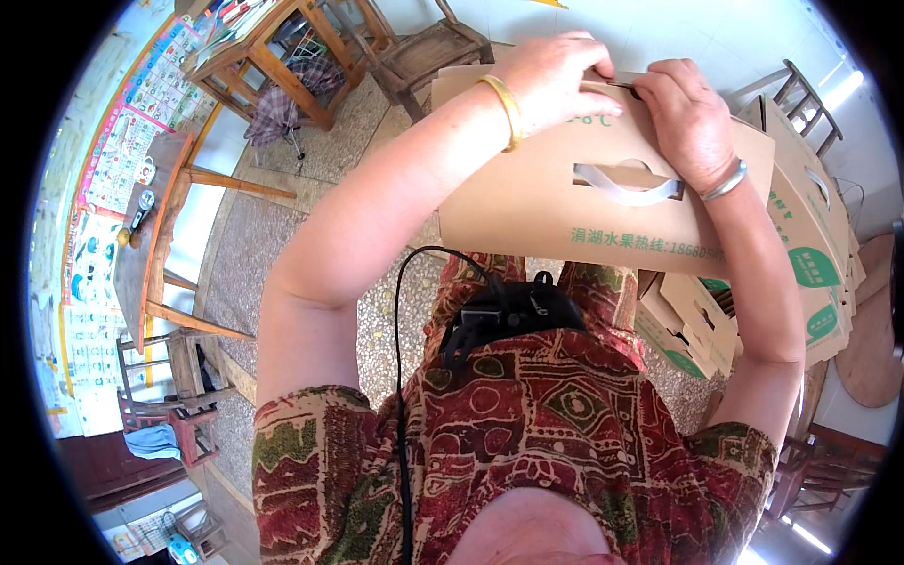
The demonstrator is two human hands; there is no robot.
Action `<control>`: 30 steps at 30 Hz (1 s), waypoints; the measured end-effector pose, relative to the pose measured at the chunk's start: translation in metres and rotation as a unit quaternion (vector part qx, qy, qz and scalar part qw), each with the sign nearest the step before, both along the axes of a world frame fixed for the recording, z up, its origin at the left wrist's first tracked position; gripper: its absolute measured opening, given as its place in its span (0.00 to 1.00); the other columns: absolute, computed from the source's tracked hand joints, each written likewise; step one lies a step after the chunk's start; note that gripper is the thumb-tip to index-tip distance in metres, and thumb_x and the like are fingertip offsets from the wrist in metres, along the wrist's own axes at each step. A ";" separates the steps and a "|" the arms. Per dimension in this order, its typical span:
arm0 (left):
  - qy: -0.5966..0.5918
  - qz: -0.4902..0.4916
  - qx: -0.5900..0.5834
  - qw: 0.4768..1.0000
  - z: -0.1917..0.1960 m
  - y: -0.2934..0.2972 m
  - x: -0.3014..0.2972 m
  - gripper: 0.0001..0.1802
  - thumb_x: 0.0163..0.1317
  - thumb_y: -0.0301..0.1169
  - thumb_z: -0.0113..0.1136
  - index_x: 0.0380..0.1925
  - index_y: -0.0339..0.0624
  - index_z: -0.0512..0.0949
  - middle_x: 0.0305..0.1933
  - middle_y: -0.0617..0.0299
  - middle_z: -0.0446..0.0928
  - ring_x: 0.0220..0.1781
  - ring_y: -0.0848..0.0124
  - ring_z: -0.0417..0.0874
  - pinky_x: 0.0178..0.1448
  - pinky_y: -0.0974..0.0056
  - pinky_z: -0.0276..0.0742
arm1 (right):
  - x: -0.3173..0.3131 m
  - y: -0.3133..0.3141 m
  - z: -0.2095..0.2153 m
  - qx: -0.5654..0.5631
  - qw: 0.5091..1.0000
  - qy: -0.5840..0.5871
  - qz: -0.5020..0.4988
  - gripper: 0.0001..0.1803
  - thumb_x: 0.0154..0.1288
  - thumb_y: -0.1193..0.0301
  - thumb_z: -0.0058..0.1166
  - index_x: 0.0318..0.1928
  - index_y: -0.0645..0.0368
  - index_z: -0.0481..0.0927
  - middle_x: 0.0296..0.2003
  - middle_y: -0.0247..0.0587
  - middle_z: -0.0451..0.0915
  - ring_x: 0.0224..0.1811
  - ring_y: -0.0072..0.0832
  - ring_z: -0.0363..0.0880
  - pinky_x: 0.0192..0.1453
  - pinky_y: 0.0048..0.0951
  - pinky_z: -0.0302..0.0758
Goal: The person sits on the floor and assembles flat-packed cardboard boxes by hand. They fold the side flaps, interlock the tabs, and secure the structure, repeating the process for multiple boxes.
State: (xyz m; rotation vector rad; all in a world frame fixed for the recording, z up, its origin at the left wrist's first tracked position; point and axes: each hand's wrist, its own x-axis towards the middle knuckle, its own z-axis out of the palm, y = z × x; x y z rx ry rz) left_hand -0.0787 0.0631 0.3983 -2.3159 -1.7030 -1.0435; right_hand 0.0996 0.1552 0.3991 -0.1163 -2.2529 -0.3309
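A flat brown cardboard box (527, 202) with a white plastic carry handle (626, 188) and green print lies across my lap. My left hand (551, 80), with a gold bangle at the wrist, presses on the box's far top edge. My right hand (687, 118), with a silver bangle, grips the same edge just to the right, its fingers curled over a flap. Both hands touch the cardboard, close together.
A stack of folded brown boxes with green print (800, 235) leans at the right. Wooden chairs (428, 52) and a wooden table (273, 56) stand ahead and to the left on a speckled floor. Posters cover the left wall (104, 179).
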 end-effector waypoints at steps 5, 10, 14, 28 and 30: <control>-0.001 0.038 -0.041 0.998 0.000 0.006 0.014 0.20 0.47 0.42 0.66 0.33 0.40 0.75 0.36 0.56 0.75 0.40 0.60 0.77 0.45 0.59 0.72 | 0.003 0.005 -0.005 -0.070 0.997 0.012 0.001 0.04 0.50 0.75 0.54 0.30 0.58 0.75 0.30 0.37 0.74 0.34 0.37 0.74 0.37 0.32 0.74; -0.024 0.019 -0.038 0.999 -0.005 0.008 0.008 0.20 0.46 0.43 0.67 0.32 0.39 0.75 0.35 0.55 0.76 0.40 0.59 0.77 0.44 0.59 0.72 | 0.006 0.007 0.000 -0.109 0.992 -0.057 -0.017 0.05 0.54 0.76 0.54 0.33 0.60 0.75 0.33 0.42 0.74 0.36 0.39 0.74 0.39 0.32 0.73; -0.026 0.018 -0.035 0.999 -0.006 0.004 0.006 0.21 0.45 0.44 0.67 0.31 0.39 0.75 0.35 0.56 0.76 0.40 0.59 0.77 0.43 0.59 0.72 | 0.008 0.002 0.010 -0.136 0.985 -0.096 0.037 0.07 0.52 0.76 0.56 0.33 0.60 0.75 0.32 0.42 0.74 0.36 0.38 0.74 0.39 0.31 0.73; -0.012 0.031 -0.008 0.999 -0.005 -0.018 0.025 0.20 0.45 0.44 0.66 0.34 0.44 0.75 0.35 0.59 0.78 0.39 0.59 0.78 0.43 0.59 0.73 | 0.018 -0.015 0.004 -0.028 0.995 -0.084 0.055 0.07 0.45 0.75 0.56 0.29 0.55 0.75 0.30 0.35 0.73 0.34 0.33 0.74 0.35 0.30 0.75; -0.008 0.041 -0.035 0.999 -0.003 -0.021 0.026 0.21 0.45 0.44 0.66 0.34 0.44 0.75 0.35 0.58 0.78 0.38 0.60 0.79 0.43 0.59 0.73 | 0.018 -0.017 0.002 -0.060 0.994 -0.074 0.058 0.07 0.46 0.75 0.56 0.29 0.55 0.75 0.30 0.36 0.73 0.33 0.34 0.74 0.35 0.31 0.74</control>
